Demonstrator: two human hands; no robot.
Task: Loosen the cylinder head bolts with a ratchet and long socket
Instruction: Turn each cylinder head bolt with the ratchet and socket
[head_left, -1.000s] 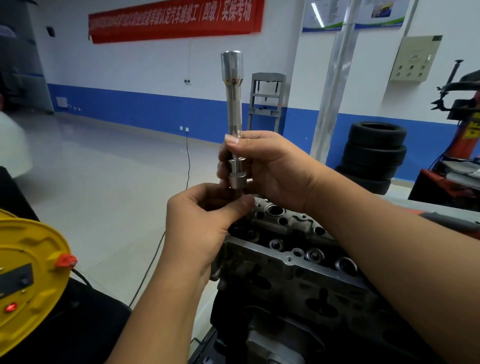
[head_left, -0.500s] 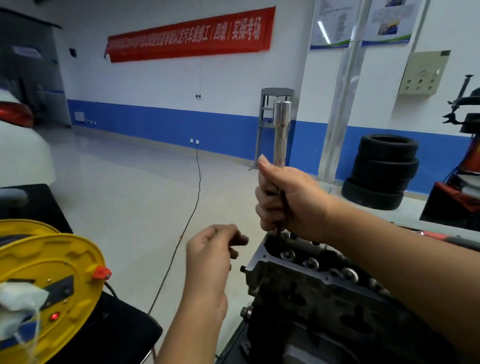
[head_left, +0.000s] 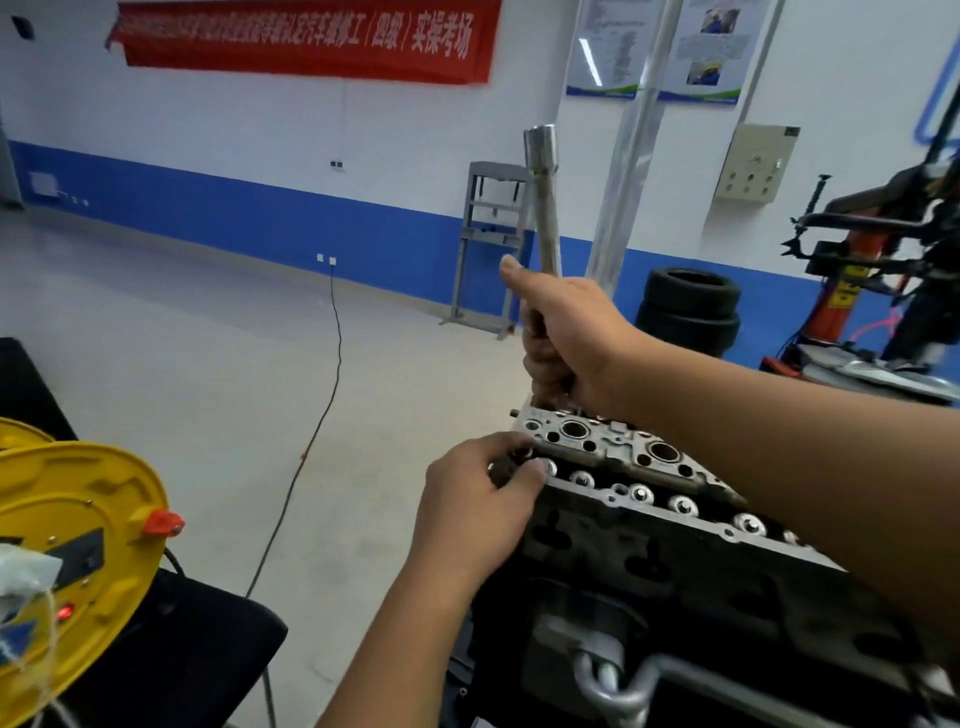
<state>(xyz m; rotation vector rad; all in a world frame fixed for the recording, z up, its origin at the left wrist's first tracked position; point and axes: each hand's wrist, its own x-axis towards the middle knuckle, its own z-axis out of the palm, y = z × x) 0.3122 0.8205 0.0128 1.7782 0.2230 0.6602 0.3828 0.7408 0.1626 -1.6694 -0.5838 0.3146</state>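
Observation:
The grey cylinder head (head_left: 654, 512) lies at centre right, with a row of shiny valve tops along its near edge. My right hand (head_left: 569, 340) grips the shaft of the long socket (head_left: 542, 171). The tool stands nearly upright, wide end up. Its lower end reaches the far left corner of the head, hidden behind my fingers. My left hand (head_left: 475, 501) rests at the head's near left corner. Its thumb and fingers pinch a small dark part (head_left: 501, 472) there. No ratchet is in view.
A yellow cable reel (head_left: 78, 545) sits at the lower left on a black seat (head_left: 197, 644). A black cable (head_left: 322, 410) runs across the floor. Stacked tyres (head_left: 688, 312), a grey press frame (head_left: 491, 234) and a tyre machine (head_left: 857, 249) stand behind.
My right hand has lowered the long socket to the head's far left corner. My left hand has come away from the tool's base and gone to the head's near left corner.

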